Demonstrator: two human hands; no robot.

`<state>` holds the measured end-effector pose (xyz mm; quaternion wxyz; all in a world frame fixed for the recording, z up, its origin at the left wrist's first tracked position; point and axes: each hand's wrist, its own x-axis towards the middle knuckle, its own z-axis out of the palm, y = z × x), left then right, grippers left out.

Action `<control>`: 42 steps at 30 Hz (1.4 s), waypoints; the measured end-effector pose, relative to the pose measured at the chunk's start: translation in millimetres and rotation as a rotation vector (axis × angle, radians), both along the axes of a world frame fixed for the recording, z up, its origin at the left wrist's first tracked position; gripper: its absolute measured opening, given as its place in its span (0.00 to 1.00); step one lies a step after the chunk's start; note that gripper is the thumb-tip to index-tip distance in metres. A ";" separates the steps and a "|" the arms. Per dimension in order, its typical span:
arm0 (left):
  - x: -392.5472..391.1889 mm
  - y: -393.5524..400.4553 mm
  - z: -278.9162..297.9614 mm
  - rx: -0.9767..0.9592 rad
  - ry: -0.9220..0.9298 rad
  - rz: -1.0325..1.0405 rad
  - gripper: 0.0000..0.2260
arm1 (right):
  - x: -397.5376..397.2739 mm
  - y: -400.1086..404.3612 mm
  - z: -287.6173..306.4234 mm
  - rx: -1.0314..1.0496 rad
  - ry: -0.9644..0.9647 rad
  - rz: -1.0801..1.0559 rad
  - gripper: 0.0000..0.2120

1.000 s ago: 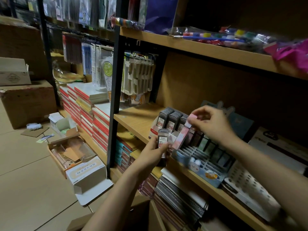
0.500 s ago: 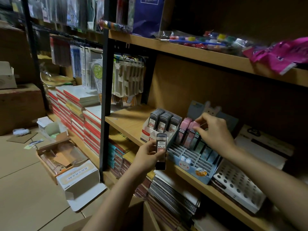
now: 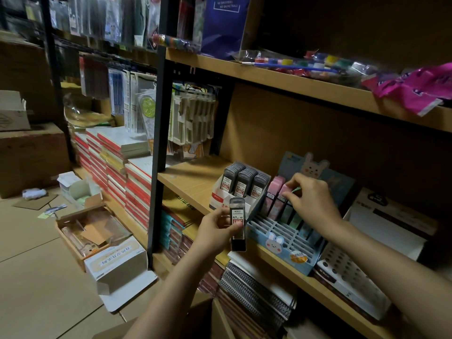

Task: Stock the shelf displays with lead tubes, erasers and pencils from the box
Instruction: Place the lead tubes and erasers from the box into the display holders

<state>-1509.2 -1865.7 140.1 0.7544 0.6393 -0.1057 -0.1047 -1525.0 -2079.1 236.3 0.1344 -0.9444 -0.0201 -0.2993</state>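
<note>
Pink erasers [image 3: 276,192] stand in the back row of the blue bunny display [image 3: 286,243], right under the fingertips of my right hand [image 3: 311,200], whose fingers are curled down and pinching the top of one of them, seemingly seating it in its slot. Toward my body from that hand, the grid's front compartments are bare, so I judge the eraser stocking only partly done. My left hand [image 3: 215,230] is off to the left of the right one and lower, thumb and fingers gripping one dark lead tube [image 3: 237,225] upright, its white label facing me. Just beyond that hand sits the white lead-tube display [image 3: 241,192], with three rows of tubes already standing in it; the one I hold looks like the next to go in. Past my right hand, further right, a white tray with round holes [image 3: 352,277] appears unfilled. Pencils I cannot pick out anywhere on this shelf [image 3: 193,179]. Below my wrists a brown carton edge [image 3: 215,319] shows, probably the supply box, its contents hidden.
</note>
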 end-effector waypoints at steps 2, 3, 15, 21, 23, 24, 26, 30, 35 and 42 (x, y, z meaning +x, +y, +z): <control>-1.0 0.2 0.3 -0.016 0.004 -0.001 0.11 | 1.6 0.3 -3.0 -0.053 -0.009 -0.020 0.07; -1.6 0.3 0.8 -0.023 0.006 -0.002 0.11 | 2.1 0.6 -4.1 -0.079 -0.011 -0.032 0.06; -9.5 0.6 10.9 0.001 -0.079 0.013 0.14 | -6.2 9.4 7.4 0.008 -0.147 0.031 0.07; -8.3 -5.6 16.0 -0.005 -0.169 -0.042 0.12 | -8.9 49.4 -0.5 0.377 0.276 0.273 0.14; -7.7 -7.7 16.7 0.037 -0.196 -0.040 0.12 | -4.4 54.0 -2.4 0.363 0.232 0.284 0.11; -8.1 -8.4 16.5 0.086 -0.233 -0.015 0.11 | -1.5 54.1 -0.1 0.329 0.208 0.279 0.10; -7.0 -7.3 14.2 0.318 -0.405 0.126 0.13 | 5.9 51.5 10.8 0.295 0.124 0.246 0.09; -1.3 0.5 4.3 0.766 -0.683 0.245 0.27 | 24.6 47.1 38.5 0.288 -0.102 0.167 0.06; 2.4 -1.9 -7.9 0.973 -0.722 0.138 0.32 | 46.6 56.9 33.5 0.168 -0.078 0.164 0.05; 9.1 -3.2 -12.1 0.902 -0.750 0.163 0.32 | 67.3 66.1 17.3 0.097 -0.061 0.165 0.05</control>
